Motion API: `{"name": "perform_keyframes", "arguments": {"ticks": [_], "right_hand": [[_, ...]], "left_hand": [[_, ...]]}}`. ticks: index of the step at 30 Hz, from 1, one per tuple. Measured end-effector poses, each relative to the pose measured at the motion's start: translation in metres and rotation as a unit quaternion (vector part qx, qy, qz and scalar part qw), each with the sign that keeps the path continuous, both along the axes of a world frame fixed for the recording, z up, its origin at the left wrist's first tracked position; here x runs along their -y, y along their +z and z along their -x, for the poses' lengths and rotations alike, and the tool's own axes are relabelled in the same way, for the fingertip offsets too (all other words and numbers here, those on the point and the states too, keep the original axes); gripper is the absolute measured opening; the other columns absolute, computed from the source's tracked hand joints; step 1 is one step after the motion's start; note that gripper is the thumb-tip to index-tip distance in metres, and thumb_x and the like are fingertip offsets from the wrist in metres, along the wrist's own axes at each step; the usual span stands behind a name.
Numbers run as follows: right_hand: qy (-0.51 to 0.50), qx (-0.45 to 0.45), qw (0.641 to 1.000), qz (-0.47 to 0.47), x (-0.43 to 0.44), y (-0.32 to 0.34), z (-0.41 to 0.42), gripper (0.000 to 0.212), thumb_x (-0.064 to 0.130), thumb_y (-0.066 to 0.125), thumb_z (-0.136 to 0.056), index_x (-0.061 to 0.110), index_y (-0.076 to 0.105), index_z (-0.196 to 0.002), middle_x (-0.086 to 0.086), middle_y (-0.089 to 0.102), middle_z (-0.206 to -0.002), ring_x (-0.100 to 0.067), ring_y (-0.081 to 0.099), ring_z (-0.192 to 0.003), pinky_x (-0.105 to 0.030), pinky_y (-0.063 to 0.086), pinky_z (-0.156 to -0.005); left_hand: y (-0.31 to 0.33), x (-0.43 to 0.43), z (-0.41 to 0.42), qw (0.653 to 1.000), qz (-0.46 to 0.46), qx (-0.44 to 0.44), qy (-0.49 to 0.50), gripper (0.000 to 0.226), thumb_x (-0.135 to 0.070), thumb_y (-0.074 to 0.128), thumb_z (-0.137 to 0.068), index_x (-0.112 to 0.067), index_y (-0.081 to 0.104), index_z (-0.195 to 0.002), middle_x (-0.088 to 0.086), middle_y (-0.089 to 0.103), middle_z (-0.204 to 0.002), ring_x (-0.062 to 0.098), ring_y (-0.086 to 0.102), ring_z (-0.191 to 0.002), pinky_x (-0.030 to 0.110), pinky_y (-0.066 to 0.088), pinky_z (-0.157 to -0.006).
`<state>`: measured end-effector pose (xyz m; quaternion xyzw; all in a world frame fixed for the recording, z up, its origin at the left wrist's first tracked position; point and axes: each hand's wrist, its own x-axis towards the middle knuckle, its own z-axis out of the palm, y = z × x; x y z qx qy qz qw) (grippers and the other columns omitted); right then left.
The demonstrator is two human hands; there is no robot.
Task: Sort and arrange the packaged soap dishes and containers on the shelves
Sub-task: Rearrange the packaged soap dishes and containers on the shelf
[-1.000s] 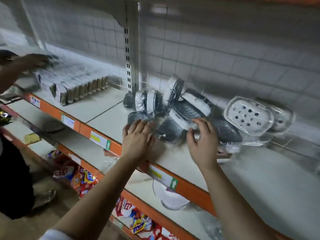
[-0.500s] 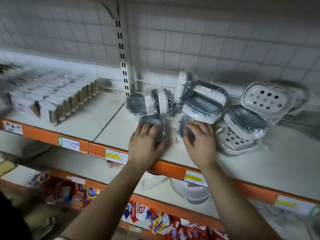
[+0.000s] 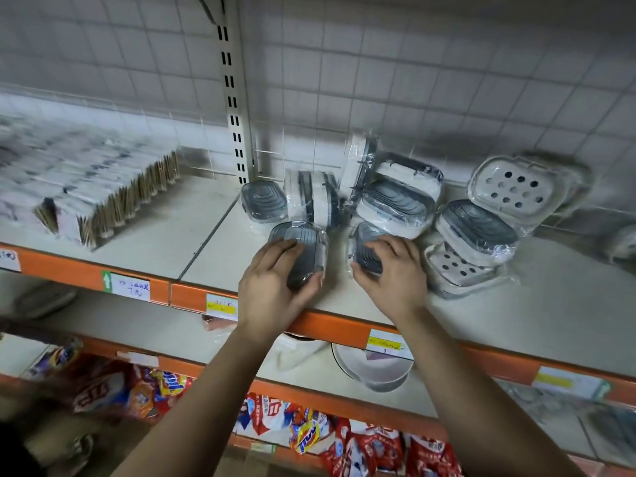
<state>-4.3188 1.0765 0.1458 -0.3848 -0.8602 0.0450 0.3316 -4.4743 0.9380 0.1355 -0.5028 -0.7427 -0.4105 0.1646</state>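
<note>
Several plastic-wrapped soap dishes lie in a loose heap on the white shelf (image 3: pixel 516 321) with an orange front edge. My left hand (image 3: pixel 272 290) grips a grey-lidded soap dish (image 3: pixel 306 242) near the front edge. To its right, my right hand (image 3: pixel 392 270) holds another grey-lidded dish (image 3: pixel 366 239), partly hidden under my fingers. Behind them more grey-and-white dishes (image 3: pixel 395 204) lean on one another. A white perforated dish (image 3: pixel 512 191) leans against the tiled wall at the right, another grey-lidded one (image 3: pixel 478 232) lying in front of it.
Rows of boxed goods (image 3: pixel 99 197) fill the shelf's left bay, past a slotted upright post (image 3: pixel 234 98). On the shelf below lies a white bowl (image 3: pixel 371 370). Colourful packets (image 3: pixel 309 432) crowd the bottom shelf. Price labels line the orange edges.
The view has swung from the left to face the soap dishes squarely. Both hands have closed onto the two front dishes and drawn them slightly toward the shelf edge.
</note>
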Motion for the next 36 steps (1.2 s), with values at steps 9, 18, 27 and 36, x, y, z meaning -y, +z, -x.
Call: {"name": "perform_keyframes", "arguments": {"ticks": [9, 18, 27, 36], "right_hand": [[0.055, -0.064, 0.996, 0.007, 0.037, 0.012, -0.044, 0.033, 0.03, 0.07, -0.072, 0.015, 0.072, -0.101, 0.0, 0.068, -0.106, -0.026, 0.061, -0.104, -0.034, 0.049, -0.091], [0.067, -0.099, 0.992, -0.036, 0.062, 0.031, -0.154, 0.042, 0.036, 0.064, -0.078, 0.006, 0.071, -0.107, -0.007, 0.067, -0.114, -0.028, 0.059, -0.11, -0.033, 0.046, -0.099], [-0.004, -0.116, 0.992, -0.039, 0.09, 0.033, -0.337, 0.04, 0.033, 0.065, -0.078, 0.005, 0.07, -0.106, -0.006, 0.067, -0.113, -0.027, 0.06, -0.11, -0.031, 0.045, -0.098], [-0.132, -0.073, 0.988, -0.031, 0.117, 0.002, -0.519, 0.038, 0.027, 0.069, -0.075, 0.003, 0.07, -0.104, -0.008, 0.067, -0.109, -0.03, 0.06, -0.105, -0.028, 0.043, -0.094]], "left_hand": [[0.004, 0.002, -0.015, 1.0, 0.003, 0.011, -0.014, 0.051, -0.048, 0.066, -0.081, -0.01, 0.07, -0.115, 0.006, 0.066, -0.122, 0.024, 0.057, -0.119, 0.037, 0.051, -0.096], [0.016, -0.009, -0.103, 0.993, -0.032, -0.049, -0.104, 0.051, -0.049, 0.062, -0.083, -0.01, 0.069, -0.116, 0.006, 0.065, -0.121, 0.024, 0.058, -0.117, 0.035, 0.05, -0.096], [0.029, -0.01, -0.261, 0.983, -0.046, -0.048, -0.173, 0.053, -0.049, 0.059, -0.085, -0.006, 0.07, -0.114, 0.009, 0.065, -0.12, 0.027, 0.06, -0.114, 0.035, 0.049, -0.095], [-0.015, -0.005, -0.438, 0.949, 0.019, -0.048, -0.311, 0.053, -0.049, 0.059, -0.084, -0.008, 0.069, -0.117, 0.008, 0.066, -0.12, 0.026, 0.062, -0.113, 0.038, 0.052, -0.095]]}}
